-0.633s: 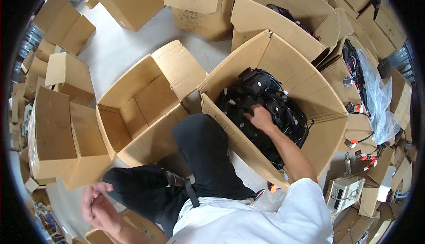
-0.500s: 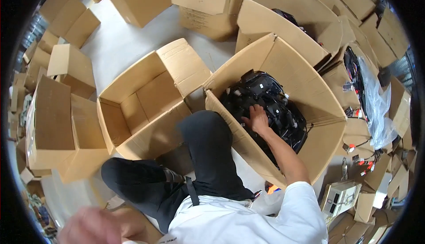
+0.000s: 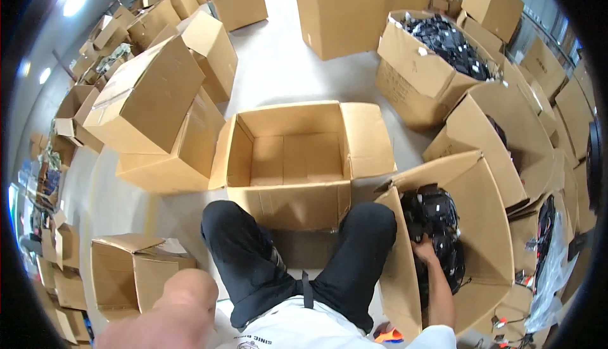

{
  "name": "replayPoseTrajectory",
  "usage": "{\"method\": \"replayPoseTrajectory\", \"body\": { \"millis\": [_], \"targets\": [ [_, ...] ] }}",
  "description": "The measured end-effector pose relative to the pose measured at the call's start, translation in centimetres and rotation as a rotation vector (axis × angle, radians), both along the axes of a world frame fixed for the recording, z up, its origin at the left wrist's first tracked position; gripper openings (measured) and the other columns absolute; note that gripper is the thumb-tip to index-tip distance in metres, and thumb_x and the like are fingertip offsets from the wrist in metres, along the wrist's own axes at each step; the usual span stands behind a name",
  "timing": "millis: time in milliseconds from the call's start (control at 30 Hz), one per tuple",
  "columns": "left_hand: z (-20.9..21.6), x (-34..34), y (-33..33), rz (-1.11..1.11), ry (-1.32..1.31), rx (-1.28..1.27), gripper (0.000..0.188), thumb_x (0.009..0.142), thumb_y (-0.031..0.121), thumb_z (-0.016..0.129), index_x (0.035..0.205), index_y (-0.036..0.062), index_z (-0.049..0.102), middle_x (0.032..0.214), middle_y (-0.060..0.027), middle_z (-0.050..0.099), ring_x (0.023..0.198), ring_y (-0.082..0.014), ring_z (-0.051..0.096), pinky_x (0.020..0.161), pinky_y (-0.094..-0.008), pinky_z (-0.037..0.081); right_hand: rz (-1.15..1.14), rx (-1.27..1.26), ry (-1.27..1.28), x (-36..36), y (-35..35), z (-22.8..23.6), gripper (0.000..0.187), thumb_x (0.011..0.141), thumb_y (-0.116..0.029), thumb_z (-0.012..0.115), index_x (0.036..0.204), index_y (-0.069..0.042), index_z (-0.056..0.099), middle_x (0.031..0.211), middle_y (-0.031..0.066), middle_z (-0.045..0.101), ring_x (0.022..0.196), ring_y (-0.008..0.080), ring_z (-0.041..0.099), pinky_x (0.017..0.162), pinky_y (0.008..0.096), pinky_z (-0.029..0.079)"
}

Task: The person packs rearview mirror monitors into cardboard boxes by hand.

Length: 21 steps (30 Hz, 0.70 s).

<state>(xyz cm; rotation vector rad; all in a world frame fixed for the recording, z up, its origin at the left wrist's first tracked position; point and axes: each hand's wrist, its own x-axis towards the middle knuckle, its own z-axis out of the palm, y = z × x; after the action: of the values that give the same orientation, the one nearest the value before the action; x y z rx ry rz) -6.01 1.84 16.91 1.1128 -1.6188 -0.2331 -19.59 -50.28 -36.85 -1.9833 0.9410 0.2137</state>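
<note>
Right hand [image 3: 425, 249] nearer, at glossy black plastic parts [image 3: 437, 210] heaped lengthwise front-to-back in open brown cardboard box [image 3: 484, 222]; blurred left hand [image 3: 168, 311] well apart; can't tell either's opening or hold

Pale grey floor [image 3: 275, 64] is stretching toward 12 o'clock and gleaming there, while a faint yellow line [image 3: 151, 215] is running across it at 8. Bright lamps [image 3: 75, 3] are glowing at 10 o'clock, heaped boxes [image 3: 161, 23] are standing between 10 and 11, and a ribbed grey wall [image 3: 541, 1] is rising at 2.
</note>
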Motion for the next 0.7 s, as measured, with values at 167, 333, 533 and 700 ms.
{"method": "replayPoseTrajectory", "body": {
  "millis": [167, 333, 533, 700],
  "targets": [
    [-9.3, 5.2, -10.7, 0.519, 0.084, -0.111, 0.012, 0.082, 0.006, 0.063, 0.085, -0.0034, 0.069, 0.08, -0.0134, 0.069, 0.073, -0.0286, 0.066, 0.072, -0.0442, 0.056, -0.265, 0.324, -0.335, -3.6, -3.3, 6.5, 0.078, 0.088, -0.048, 0.068, 0.146, -0.001, 0.045, 0.138, 0.0117, 0.056, 0.126, 0.0245, 0.052, 0.109, 0.0366, 0.036],
    [-15.9, 8.4, -14.9, 0.559, 0.448, 0.423, 0.028, 0.09, 0.003, 0.063, 0.117, -0.0034, 0.065, 0.103, -0.0111, 0.068, 0.096, -0.0186, 0.066, 0.088, -0.0305, 0.052, -0.4, 0.664, -0.783, 0.1, -2.9, 21.4, 0.068, 0.093, -0.054, 0.056, 0.134, 0.0, 0.056, 0.126, 0.0157, 0.065, 0.107, 0.0261, 0.065, 0.097, 0.0362, 0.05],
    [-20.2, 8.1, -20.9, 0.376, 0.106, 0.261, 0.042, 0.088, 0.017, 0.074, 0.12, -0.0057, 0.06, 0.118, -0.022, 0.062, 0.113, -0.0352, 0.061, 0.098, -0.0391, 0.048, -0.044, 1.089, -0.945, 5.6, 8.1, 31.8, 0.086, 0.083, -0.061, 0.061, 0.14, 0.003, 0.049, 0.13, 0.0228, 0.06, 0.105, 0.0306, 0.066, 0.096, 0.0438, 0.054],
    [-23.7, 8.3, -19.4, 0.105, 0.623, 0.389, 0.049, 0.096, 0.016, 0.067, 0.137, -0.0044, 0.05, 0.124, -0.0167, 0.062, 0.115, -0.0205, 0.059, 0.097, -0.0369, 0.049, 0.092, 1.252, -0.693, 7.6, 12.6, 28.1, 0.09, 0.082, -0.06, 0.054, 0.144, 0.005, 0.042, 0.131, 0.0275, 0.058, 0.112, 0.0362, 0.063, 0.103, 0.047, 0.05]
  ]
}}
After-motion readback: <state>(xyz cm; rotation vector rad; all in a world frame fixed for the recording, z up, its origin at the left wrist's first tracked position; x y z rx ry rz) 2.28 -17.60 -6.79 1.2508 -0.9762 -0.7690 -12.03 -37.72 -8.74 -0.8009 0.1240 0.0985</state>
